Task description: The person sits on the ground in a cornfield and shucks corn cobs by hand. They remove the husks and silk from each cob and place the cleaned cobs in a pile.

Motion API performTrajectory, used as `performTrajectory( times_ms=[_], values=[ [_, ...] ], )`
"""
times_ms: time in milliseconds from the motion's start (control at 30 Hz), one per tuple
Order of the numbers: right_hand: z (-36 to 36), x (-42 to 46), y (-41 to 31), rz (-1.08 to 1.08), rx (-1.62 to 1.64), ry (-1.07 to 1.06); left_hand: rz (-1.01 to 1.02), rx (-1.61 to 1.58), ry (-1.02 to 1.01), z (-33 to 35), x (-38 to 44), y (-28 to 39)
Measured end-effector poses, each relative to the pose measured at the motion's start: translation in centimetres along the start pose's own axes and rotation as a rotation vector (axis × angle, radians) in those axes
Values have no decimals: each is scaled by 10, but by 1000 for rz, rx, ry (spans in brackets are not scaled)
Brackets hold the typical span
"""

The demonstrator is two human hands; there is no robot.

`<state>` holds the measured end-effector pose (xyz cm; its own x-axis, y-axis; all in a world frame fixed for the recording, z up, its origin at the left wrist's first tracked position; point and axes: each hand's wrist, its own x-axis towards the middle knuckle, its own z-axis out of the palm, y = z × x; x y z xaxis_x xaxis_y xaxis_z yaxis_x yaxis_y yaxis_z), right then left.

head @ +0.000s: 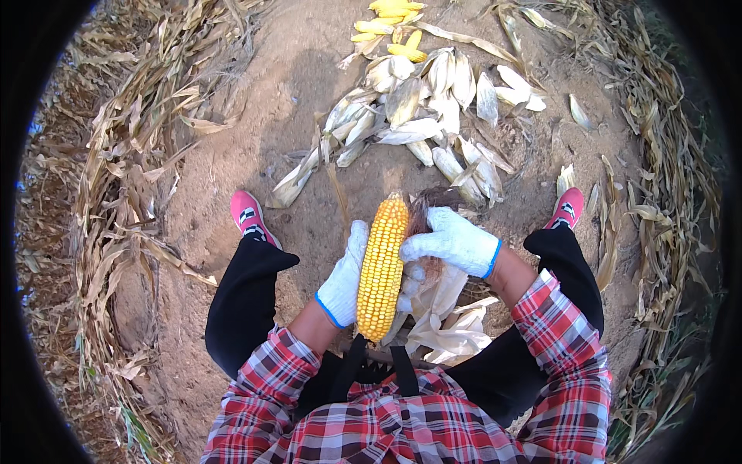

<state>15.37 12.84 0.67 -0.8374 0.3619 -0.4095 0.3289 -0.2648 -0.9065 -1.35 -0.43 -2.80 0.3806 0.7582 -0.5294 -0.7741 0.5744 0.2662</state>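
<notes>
A bare ear of yellow corn (382, 267) stands nearly lengthwise in front of my body, its narrow tip pointing away from me. My left hand (348, 278), in a white knitted glove with a blue cuff, grips it from the left; its fingertips show on the far side of the ear. Brown corn silk (418, 217) is bunched in my gloved right hand (455, 240), close against the ear's upper right side. Pale peeled husk (437, 304) hangs below that hand. The right fingers are partly hidden behind the silk and husk.
Unhusked ears of corn (406, 104) lie piled on the bare soil (232, 156) ahead. Beyond them are several husked yellow ears (408, 51). Loose husks (464, 333) rest between my legs. Dry corn stalks (122, 174) border the left side, and more dry leaves (666, 145) line the right.
</notes>
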Motion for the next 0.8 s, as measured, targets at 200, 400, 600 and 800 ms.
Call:
performTrajectory(
  times_ms=[200,400,600,800],
  values=[
    [6,-7,-12,0,-49,156,111,-24,218,20,5,-1],
    [12,-13,-24,-35,-475,189,268,18,171,7,2,3],
    [8,-15,1,-104,-704,126,426,-56,189,8,8,8],
    [2,-15,10,-46,-793,74,489,-143,285,20,4,24]
  ],
)
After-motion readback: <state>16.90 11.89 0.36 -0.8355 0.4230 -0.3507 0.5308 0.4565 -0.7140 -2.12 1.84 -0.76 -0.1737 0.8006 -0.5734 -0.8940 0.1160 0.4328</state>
